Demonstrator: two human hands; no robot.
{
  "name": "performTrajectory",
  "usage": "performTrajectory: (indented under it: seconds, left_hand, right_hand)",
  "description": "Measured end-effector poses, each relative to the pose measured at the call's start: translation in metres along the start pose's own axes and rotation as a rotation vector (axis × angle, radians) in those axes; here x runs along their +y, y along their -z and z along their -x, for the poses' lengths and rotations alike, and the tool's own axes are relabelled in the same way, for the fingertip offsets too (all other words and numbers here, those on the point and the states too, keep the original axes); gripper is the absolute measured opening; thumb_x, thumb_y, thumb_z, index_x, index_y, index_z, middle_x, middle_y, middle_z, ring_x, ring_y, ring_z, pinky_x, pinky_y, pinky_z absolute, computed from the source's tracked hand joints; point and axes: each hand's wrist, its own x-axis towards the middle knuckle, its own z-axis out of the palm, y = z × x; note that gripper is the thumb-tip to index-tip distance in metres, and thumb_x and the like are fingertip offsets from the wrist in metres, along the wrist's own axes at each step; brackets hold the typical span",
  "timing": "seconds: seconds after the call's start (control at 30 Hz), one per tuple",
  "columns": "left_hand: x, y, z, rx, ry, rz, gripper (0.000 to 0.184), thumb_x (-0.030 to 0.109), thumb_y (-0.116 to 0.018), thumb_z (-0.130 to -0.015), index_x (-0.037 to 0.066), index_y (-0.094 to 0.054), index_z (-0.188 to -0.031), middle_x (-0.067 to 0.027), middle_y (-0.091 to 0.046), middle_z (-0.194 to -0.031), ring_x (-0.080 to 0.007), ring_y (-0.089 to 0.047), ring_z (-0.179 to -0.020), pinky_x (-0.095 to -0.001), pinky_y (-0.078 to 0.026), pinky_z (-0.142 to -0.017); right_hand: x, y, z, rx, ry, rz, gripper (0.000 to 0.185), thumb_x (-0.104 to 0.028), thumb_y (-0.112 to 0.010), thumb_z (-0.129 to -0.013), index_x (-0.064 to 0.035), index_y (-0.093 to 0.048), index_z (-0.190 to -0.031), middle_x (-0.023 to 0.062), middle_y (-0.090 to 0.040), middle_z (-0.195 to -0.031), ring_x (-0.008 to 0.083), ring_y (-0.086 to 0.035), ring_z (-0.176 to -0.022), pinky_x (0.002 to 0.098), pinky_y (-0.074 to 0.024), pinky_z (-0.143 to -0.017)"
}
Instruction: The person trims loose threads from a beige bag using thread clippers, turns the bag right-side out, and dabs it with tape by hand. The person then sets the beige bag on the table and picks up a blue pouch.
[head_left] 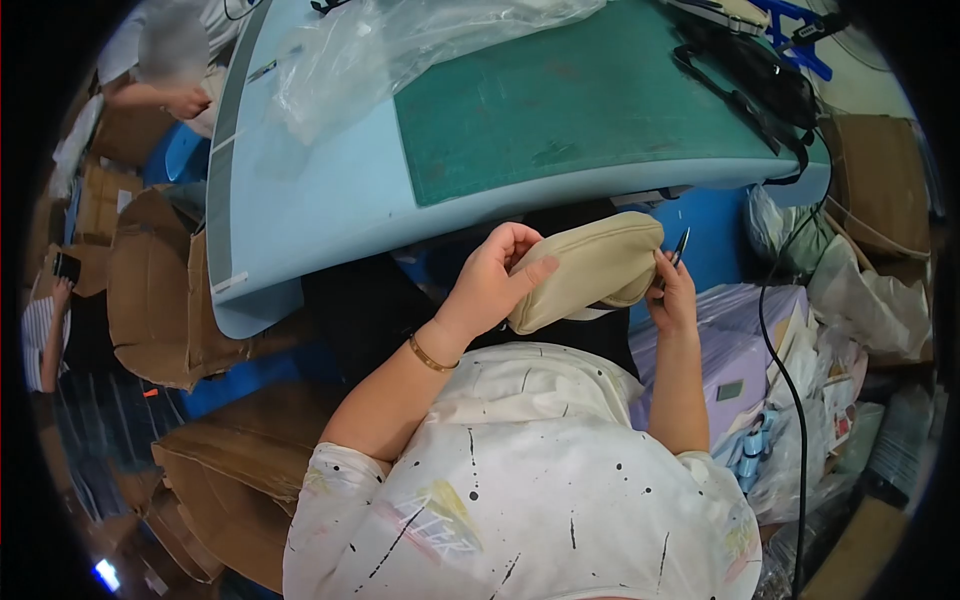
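A beige, soft-looking pouch [590, 265] with stitched seams is held up in front of my body, just below the table edge. My left hand [492, 278] grips its left end, the thumb lying across the near face and the fingers partly hidden behind it. At the right end, my right hand [673, 292] has its fingertips against the pouch's edge. A small pointed metal tool [682, 243] sticks up from that same hand; its lower part is hidden by the fingers, so its exact kind is unclear.
Beyond the pouch, a light blue table [330, 215] carries a green cutting mat [560, 110], a clear plastic bag [390, 50] and a black strapped bag [750, 75]. Cardboard boxes [235, 460] stand left. A black cable [790, 380] hangs right. Other people are at the left.
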Motion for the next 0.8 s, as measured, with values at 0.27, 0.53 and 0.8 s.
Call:
performTrajectory:
  seconds: [0.27,0.53,0.8]
  left_hand:
    - [-0.018,0.005,-0.009,-0.019,0.086,0.165,0.022,0.023,-0.050,-0.094,0.001,-0.054,-0.093,0.0017,-0.052,-0.083,-0.0063,-0.045,-0.078,-0.0221,-0.040,-0.072]
    - [-0.023,0.006,-0.008,-0.017,0.079,0.183,0.023,0.023,-0.044,-0.097,0.004,-0.053,-0.088,0.0040,-0.048,-0.080,-0.0052,-0.042,-0.077,-0.0214,-0.039,-0.072]
    - [-0.009,0.003,-0.008,0.045,0.155,0.241,0.028,0.027,-0.045,-0.097,0.003,-0.054,-0.087,0.0029,-0.052,-0.081,-0.0064,-0.045,-0.076,-0.0228,-0.040,-0.070]
  right_hand:
    - [-0.001,-0.003,0.006,-0.038,0.028,0.016,0.017,-0.013,-0.066,-0.084,-0.0140,-0.049,-0.086,-0.0053,-0.048,-0.068,0.0031,-0.041,-0.052,0.0160,-0.0266,-0.038]
    - [0.001,-0.002,0.003,-0.063,0.037,0.028,0.018,-0.014,-0.067,-0.084,-0.0137,-0.049,-0.086,-0.0048,-0.050,-0.069,0.0032,-0.043,-0.052,0.0165,-0.0274,-0.038]
    - [0.001,-0.004,0.001,-0.060,0.033,0.017,0.018,-0.013,-0.067,-0.084,-0.0143,-0.049,-0.087,-0.0047,-0.051,-0.069,0.0032,-0.043,-0.052,0.0172,-0.0269,-0.038]
